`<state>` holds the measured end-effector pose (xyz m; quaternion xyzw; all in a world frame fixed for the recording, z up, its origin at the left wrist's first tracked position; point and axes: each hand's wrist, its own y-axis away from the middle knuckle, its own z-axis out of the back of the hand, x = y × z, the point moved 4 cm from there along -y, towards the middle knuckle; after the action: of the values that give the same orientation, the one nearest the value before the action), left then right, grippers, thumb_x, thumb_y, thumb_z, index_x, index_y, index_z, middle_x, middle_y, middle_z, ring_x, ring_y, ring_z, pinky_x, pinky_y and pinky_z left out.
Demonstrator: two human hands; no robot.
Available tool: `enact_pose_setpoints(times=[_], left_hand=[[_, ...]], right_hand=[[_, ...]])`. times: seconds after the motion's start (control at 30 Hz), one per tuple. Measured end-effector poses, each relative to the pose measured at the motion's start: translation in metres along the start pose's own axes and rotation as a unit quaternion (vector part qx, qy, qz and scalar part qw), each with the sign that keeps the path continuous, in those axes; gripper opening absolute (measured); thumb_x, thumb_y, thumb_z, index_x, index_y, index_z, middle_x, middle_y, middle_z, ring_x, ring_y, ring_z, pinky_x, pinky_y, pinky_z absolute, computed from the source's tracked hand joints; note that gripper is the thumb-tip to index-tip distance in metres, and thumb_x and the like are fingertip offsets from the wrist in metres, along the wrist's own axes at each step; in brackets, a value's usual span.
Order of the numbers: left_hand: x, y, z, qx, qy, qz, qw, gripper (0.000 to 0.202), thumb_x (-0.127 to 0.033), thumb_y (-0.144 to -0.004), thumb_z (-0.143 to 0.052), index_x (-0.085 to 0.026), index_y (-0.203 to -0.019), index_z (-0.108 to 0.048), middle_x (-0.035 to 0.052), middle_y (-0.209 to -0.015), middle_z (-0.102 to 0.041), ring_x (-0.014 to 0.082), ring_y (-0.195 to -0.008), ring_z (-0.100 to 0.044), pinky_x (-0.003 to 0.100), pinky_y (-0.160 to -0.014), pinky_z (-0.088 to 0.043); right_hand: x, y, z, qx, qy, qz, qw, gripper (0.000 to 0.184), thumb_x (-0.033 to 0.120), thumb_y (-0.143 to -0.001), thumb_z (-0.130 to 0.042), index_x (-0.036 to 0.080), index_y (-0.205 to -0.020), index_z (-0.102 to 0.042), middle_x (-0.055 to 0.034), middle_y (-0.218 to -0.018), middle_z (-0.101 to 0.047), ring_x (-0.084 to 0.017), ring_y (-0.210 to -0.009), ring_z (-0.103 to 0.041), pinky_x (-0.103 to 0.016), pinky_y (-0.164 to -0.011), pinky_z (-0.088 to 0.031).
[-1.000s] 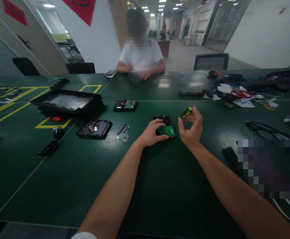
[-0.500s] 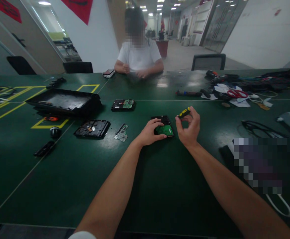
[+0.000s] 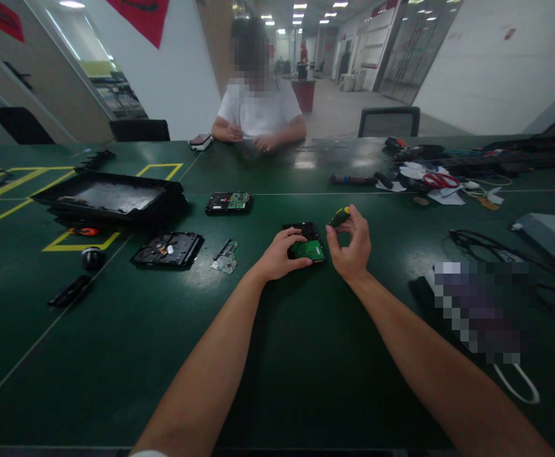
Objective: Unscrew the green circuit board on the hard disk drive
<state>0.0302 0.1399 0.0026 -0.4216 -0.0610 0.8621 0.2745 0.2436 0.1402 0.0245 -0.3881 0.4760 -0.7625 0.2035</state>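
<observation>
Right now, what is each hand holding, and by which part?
The right hand pinches a screwdriver by its yellow-and-black handle. The left hand grips a hard drive, green circuit board up, by its near left edge.

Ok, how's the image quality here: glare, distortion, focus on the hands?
Head view: dim, slightly soft; ceiling lights glare on the far table; wide lens bends the walls at the edges; left hand on the drive and right hand with the screwdriver are readable, fine detail lost; a pixelated patch masks the right side.
</observation>
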Motion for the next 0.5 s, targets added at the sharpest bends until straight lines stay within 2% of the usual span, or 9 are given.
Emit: enact_pose_setpoints(times=[0.1,0.2,0.33,0.5], left_hand=[[0.0007,-0.0003,-0.0007,0.001,-0.008,-0.005,1.000,0.056,-0.040,-0.083,-0.089,-0.024,-0.133,-0.069,0.0134,-0.155,-0.057,0.0338,-0.156,-0.042,0.056,-0.130,-0.035],[0.0019,-0.0001,-0.0015,0.001,-0.009,-0.005,1.000,0.056,-0.041,-0.083,-0.088,-0.025,-0.133,-0.068,0.0130,-0.154,-0.057,0.0331,-0.156,-0.042,0.055,-0.130,-0.035],[0.0026,0.0006,-0.0018,-0.001,-0.009,-0.006,1.000,0.057,-0.040,-0.084,-0.088,-0.023,-0.134,-0.068,0.0137,-0.155,-0.056,0.0327,-0.156,-0.042,0.053,-0.130,-0.035],[0.0031,0.0005,-0.0021,0.003,-0.010,0.000,1.000,0.056,-0.041,-0.084,-0.087,-0.024,-0.134,-0.068,0.0125,-0.156,-0.056,0.0327,-0.155,-0.043,0.054,-0.130,-0.034]], right_hand=[[0.0027,0.0004,-0.0014,0.011,-0.020,-0.007,1.000,0.068,0.035,-0.106,-0.060,0.029,-0.166,-0.031,-0.0166,-0.143,-0.061,-0.027,-0.105,-0.073,-0.049,-0.086,-0.068],[0.0020,0.0011,-0.0032,0.023,-0.039,-0.016,0.999,0.068,0.033,-0.107,-0.058,0.031,-0.168,-0.027,-0.0152,-0.141,-0.061,-0.026,-0.104,-0.073,-0.051,-0.092,-0.067],[-0.0017,0.0008,-0.0011,0.007,-0.033,-0.012,0.999,0.070,0.035,-0.104,-0.063,0.035,-0.166,-0.031,-0.0138,-0.143,-0.055,-0.028,-0.109,-0.068,-0.049,-0.085,-0.067],[0.0015,-0.0014,0.0021,0.004,-0.025,0.000,1.000,0.069,0.033,-0.105,-0.062,0.033,-0.166,-0.031,-0.0152,-0.141,-0.056,-0.028,-0.105,-0.068,-0.048,-0.083,-0.068]])
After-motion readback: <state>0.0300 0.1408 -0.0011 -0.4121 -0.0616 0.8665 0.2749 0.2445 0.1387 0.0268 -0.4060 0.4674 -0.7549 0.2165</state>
